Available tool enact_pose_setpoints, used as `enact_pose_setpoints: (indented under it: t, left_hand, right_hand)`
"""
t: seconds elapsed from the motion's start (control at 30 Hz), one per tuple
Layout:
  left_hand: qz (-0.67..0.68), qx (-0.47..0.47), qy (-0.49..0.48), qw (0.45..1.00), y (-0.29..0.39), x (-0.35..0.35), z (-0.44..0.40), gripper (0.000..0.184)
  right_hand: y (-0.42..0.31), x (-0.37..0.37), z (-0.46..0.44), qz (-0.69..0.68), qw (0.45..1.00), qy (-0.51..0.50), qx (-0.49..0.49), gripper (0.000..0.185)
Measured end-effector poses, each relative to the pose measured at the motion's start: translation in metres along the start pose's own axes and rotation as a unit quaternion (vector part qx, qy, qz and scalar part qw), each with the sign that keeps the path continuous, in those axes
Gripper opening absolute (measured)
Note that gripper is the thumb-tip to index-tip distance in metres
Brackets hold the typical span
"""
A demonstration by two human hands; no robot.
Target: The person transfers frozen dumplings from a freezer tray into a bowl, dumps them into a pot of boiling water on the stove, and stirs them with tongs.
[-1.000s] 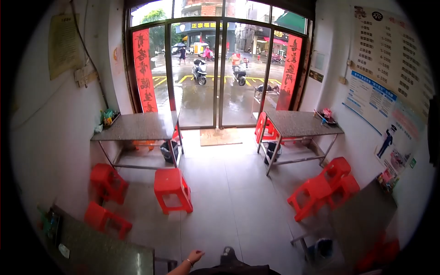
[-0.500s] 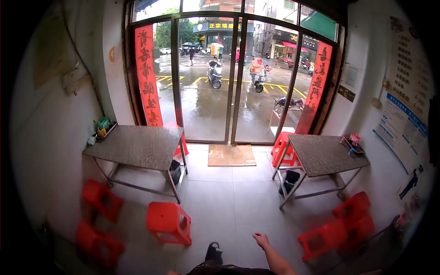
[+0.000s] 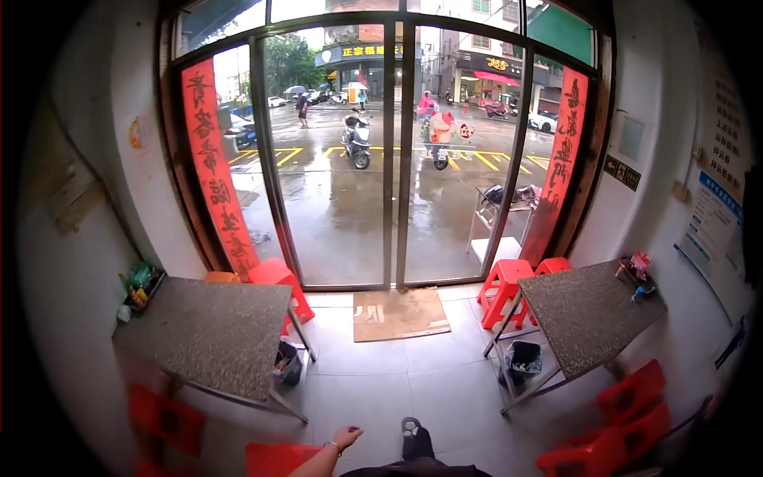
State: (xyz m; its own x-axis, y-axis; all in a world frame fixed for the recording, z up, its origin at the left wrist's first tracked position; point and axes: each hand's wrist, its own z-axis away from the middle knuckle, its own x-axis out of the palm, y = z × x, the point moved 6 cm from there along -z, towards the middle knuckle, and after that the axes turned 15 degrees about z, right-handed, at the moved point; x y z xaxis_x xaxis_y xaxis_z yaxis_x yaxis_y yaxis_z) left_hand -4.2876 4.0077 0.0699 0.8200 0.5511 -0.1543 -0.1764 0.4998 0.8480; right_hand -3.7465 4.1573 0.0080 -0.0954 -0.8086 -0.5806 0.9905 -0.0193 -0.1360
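Note:
My left hand [image 3: 347, 436], with a bracelet at the wrist, swings out low in front of my body, its fingers loosely curled and no object visible in them. It is nearest to a red plastic stool [image 3: 280, 458] at the bottom edge, and no contact shows. My right hand is out of view. One dark shoe [image 3: 411, 429] is on the pale tiled floor [image 3: 358, 397]. Ahead stands a closed sliding glass door [image 3: 342, 215] with a brown cardboard mat [image 3: 401, 315] at its foot.
A speckled table [image 3: 207, 334] stands left and another speckled table [image 3: 596, 310] right, each with a condiment tray. Red stools [image 3: 505, 290] and a lined bin [image 3: 524, 359] are around them. Beyond the glass are a parked scooter [image 3: 357, 139], a rider and wet pavement.
The view has moved forward toward the door, so the tables and mat appear closer. My right hand has left the view and my left hand has come in. Outside, the rider has shifted slightly.

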Motion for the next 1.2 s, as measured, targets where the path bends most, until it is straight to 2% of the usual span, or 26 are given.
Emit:
enact_pose_setpoints:
  t: [0.07, 0.17, 0.2, 0.23, 0.27, 0.3, 0.33, 0.37, 0.47, 0.57, 0.67, 0.73, 0.83, 0.87, 0.93, 1.0, 1.03, 1.1, 1.13, 1.2]
  left_hand:
    - [0.057, 0.008, 0.01, 0.998, 0.031, 0.011, -0.06, 0.04]
    - [0.016, -0.102, 0.037, 0.994, 0.042, 0.006, -0.126, 0.034]
    - [-0.094, -0.031, 0.004, 0.995, 0.051, 0.009, -0.146, 0.034]
    - [-0.203, 0.045, -0.013, 0.978, 0.064, 0.01, -0.164, 0.034]
    - [-0.121, 0.009, -0.061, 0.991, 0.067, 0.008, -0.181, 0.036]
    - [-0.087, -0.101, 0.009, 0.991, 0.057, -0.011, -0.175, 0.036]
    - [-0.054, -0.126, 0.042, 0.99, 0.063, -0.024, -0.187, 0.036]
    - [-0.023, -0.137, 0.07, 0.988, 0.075, -0.036, -0.203, 0.036]
    - [0.039, -0.165, 0.14, 0.976, 0.102, -0.073, -0.253, 0.035]
    - [0.052, -0.199, 0.172, 0.963, 0.124, -0.11, -0.313, 0.035]
    - [0.037, -0.213, 0.179, 0.96, 0.161, -0.148, -0.398, 0.035]
    - [0.04, -0.2, 0.184, 0.962, 0.203, -0.174, -0.471, 0.035]
    - [0.068, -0.155, 0.204, 0.964, 0.305, -0.207, -0.601, 0.035]
    - [0.128, -0.155, 0.182, 0.963, 0.316, -0.212, -0.653, 0.034]
    - [0.076, -0.074, 0.185, 0.977, 0.366, -0.224, -0.732, 0.034]
    - [0.113, -0.005, 0.18, 0.977, 0.427, -0.23, -0.792, 0.036]
    - [0.111, -0.008, 0.179, 0.978, 0.453, -0.238, -0.813, 0.036]
    - [0.184, 0.07, 0.204, 0.959, 0.501, -0.239, -0.834, 0.035]
    - [0.188, 0.061, 0.207, 0.958, 0.504, -0.234, -0.829, 0.035]
    - [0.216, 0.077, 0.25, 0.941, 0.51, -0.25, -0.839, 0.033]
  right_hand:
    - [-0.021, -0.059, -0.051, -0.024, 0.998, 0.039, 0.043, 0.062]
    - [-0.094, -0.169, -0.144, -0.027, 0.99, 0.124, 0.065, 0.064]
    - [-0.133, -0.212, -0.179, -0.014, 0.984, 0.167, 0.053, 0.064]
    - [-0.18, -0.256, -0.207, -0.003, 0.977, 0.208, 0.039, 0.065]
    - [-0.23, -0.295, -0.22, -0.027, 0.967, 0.249, -0.034, 0.072]
    - [-0.285, -0.336, -0.233, -0.038, 0.979, 0.198, 0.013, 0.077]
    - [-0.341, -0.37, -0.248, 0.008, 0.982, 0.184, -0.033, 0.081]
    - [-0.391, -0.399, -0.274, -0.059, 0.963, 0.259, -0.053, 0.084]
    - [-0.568, -0.493, -0.306, -0.132, 0.91, 0.343, -0.193, 0.082]
    - [-0.732, -0.56, -0.329, -0.172, 0.882, 0.352, -0.262, 0.094]
    - [-0.851, -0.601, -0.34, -0.207, 0.868, 0.355, -0.279, 0.102]
    - [-0.918, -0.637, -0.349, -0.159, 0.868, 0.37, -0.29, 0.113]
    - [-1.028, -0.731, -0.364, -0.228, 0.862, 0.355, -0.281, 0.121]
    - [-1.053, -0.757, -0.383, -0.238, 0.844, 0.389, -0.281, 0.122]
    - [-1.105, -0.817, -0.387, -0.252, 0.815, 0.423, -0.306, 0.123]
    - [-1.166, -0.875, -0.396, -0.248, 0.792, 0.459, -0.317, 0.122]
    - [-1.194, -0.904, -0.399, -0.254, 0.777, 0.476, -0.326, 0.122]
    - [-1.258, -0.957, -0.434, -0.253, 0.747, 0.517, -0.332, 0.123]
    - [-1.277, -0.977, -0.446, -0.246, 0.754, 0.511, -0.332, 0.123]
    - [-1.332, -1.024, -0.458, -0.242, 0.71, 0.576, -0.325, 0.127]
